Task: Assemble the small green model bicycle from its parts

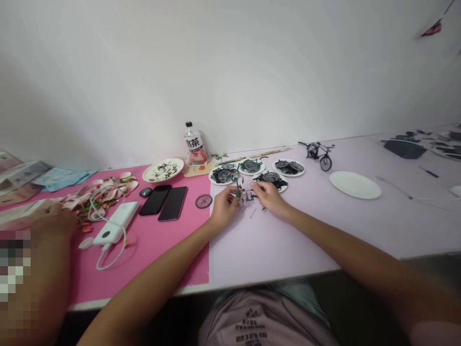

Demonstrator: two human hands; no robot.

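Observation:
My left hand (224, 207) is closed in a pinch on a thin green-ended rod (238, 191), which stands upright and looks like a small screwdriver. Beside it, my right hand (271, 198) has its fingers closed on a small dark model-bike part (249, 195). The two hands are close together over the pale table, and the fingers partly hide the part. Below them lies a thin pin (253, 213). Just behind is a plate of dark pieces (282, 184), with a plate of wheels (216, 180) to its left. A loose wheel (203, 201) lies left of my left hand.
Two phones (173, 204), a white power bank (117, 223) with a cable, and petals lie on the left. Another person's hand (54, 218) is at the far left. Behind stand a bottle (195, 146) and an assembled model bicycle (319, 154). A white plate (355, 185) is right.

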